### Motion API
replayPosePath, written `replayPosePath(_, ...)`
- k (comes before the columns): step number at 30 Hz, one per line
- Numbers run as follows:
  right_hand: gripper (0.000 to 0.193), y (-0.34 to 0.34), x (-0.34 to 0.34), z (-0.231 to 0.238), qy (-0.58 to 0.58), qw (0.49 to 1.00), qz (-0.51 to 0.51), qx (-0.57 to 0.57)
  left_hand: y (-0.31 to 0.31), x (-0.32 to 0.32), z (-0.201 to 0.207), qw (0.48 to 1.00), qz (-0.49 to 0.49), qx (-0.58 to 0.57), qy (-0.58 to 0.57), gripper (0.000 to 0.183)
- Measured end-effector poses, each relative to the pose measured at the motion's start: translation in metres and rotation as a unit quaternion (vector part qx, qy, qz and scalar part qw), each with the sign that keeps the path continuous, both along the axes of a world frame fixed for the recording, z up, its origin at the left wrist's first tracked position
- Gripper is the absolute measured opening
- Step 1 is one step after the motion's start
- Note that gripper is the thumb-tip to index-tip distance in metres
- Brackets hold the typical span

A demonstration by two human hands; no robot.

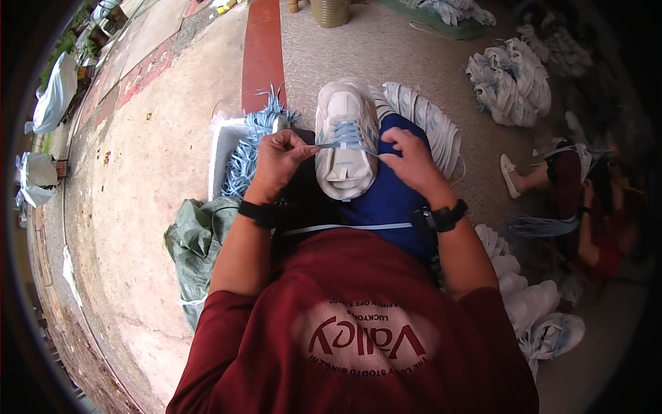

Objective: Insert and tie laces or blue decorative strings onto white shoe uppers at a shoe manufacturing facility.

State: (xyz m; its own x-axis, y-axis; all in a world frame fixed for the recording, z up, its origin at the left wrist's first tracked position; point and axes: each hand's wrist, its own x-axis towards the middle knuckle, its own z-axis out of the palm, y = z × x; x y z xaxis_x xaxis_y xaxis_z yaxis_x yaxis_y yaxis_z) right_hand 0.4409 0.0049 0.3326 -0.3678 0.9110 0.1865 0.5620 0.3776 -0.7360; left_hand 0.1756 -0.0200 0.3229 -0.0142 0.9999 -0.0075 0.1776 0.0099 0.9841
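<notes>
Nearest, a dark red cotton shirt fills the lower frame, and both bare forearms rise from it, each with a black band at the wrist. A thin pale blue lace end (345,227) lies flat across the blue cloth (386,200) on the person's lap. On that cloth rests a white mesh sneaker (345,141), toe pointing away, its padded tongue and heel opening toward the person. The left hand (279,155) is curled narrow, thumb and fingertips pinching a flat light blue shoelace (329,145) drawn taut sideways over the eyelets. The right hand (410,160) lies bent against the shoe's right side, fingers spread narrow on the blue cloth; whether it pinches the lace cannot be told.

Left of the knees, a crumpled green plastic sheet (193,241) sags on the concrete floor, and a white foam box (224,148) holds a loose bundle of blue laces (252,148). Beyond the shoe, stacked white sneakers (427,121) fan out. Far right, another heap of sneakers (510,83) lies near a seated person, partly dim and cut off.
</notes>
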Motion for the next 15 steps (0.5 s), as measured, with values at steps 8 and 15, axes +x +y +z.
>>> replayPosePath(8,0.017,-0.009,-0.017,-0.003,-0.032,0.997,0.039,-0.062,-0.011,-0.015,-0.007,0.997,0.004,-0.046,-0.059,0.021)
replayPosePath(15,0.024,-0.012,-0.047,0.012,-0.178,0.984,0.000,0.031,-0.021,0.031,-0.004,0.937,-0.073,0.075,0.334,0.040)
